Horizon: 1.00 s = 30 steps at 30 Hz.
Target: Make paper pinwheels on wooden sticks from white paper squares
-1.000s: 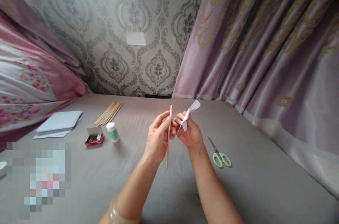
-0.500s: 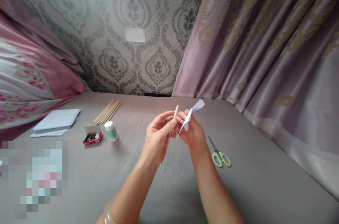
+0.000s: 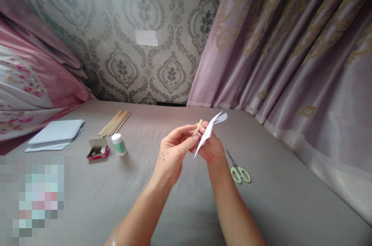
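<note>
My left hand [image 3: 176, 147] is closed around a thin wooden stick [image 3: 198, 125], whose top end sticks up past the fingertips. The rest of the stick is hidden by the hand. Close beside it, my right hand [image 3: 213, 147] pinches a folded piece of white paper [image 3: 207, 135] with pointed and curved flaps, like a paper pinwheel. The fingertips of both hands meet at the paper, and the stick's upper end is right next to it. Whether stick and paper are joined I cannot tell.
Green-handled scissors [image 3: 240, 174] lie right of my arms. To the left are a white-capped bottle [image 3: 119, 145], a small red open box [image 3: 98, 153] with small dark items, a bundle of wooden sticks [image 3: 114, 123] and a paper stack [image 3: 56, 132]. A curtain [image 3: 261, 83] hangs at right.
The stick has tilted to the right and its top has come closer to the paper. My left fingers now reach the paper, which has turned slightly.
</note>
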### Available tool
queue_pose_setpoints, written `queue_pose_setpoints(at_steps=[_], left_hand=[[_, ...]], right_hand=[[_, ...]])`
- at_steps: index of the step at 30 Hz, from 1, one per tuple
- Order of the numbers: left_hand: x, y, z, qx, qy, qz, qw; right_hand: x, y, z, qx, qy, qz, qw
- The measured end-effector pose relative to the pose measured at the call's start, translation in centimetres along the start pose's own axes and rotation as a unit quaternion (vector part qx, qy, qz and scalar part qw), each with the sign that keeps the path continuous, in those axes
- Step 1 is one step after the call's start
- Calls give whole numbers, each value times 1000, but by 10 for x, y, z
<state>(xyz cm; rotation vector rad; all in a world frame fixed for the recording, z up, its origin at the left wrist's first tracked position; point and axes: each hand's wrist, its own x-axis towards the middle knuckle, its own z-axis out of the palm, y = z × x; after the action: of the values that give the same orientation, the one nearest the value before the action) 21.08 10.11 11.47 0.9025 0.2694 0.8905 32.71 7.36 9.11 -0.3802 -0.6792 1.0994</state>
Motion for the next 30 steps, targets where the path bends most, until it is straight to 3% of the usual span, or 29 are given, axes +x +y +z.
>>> queue_pose_setpoints(at_steps=[12,19,30], left_hand=[[-5,4,1,18,-15,-12,1000],[-5,3,0,44,-27,18,999],[-8,7,1,175,-3,79,981]], right_hand=[[-3,-4,11,-40,6,-13,999],[-4,-5,11,-41,18,-8,999],[-3,-3,3,-54,49,-18,997]])
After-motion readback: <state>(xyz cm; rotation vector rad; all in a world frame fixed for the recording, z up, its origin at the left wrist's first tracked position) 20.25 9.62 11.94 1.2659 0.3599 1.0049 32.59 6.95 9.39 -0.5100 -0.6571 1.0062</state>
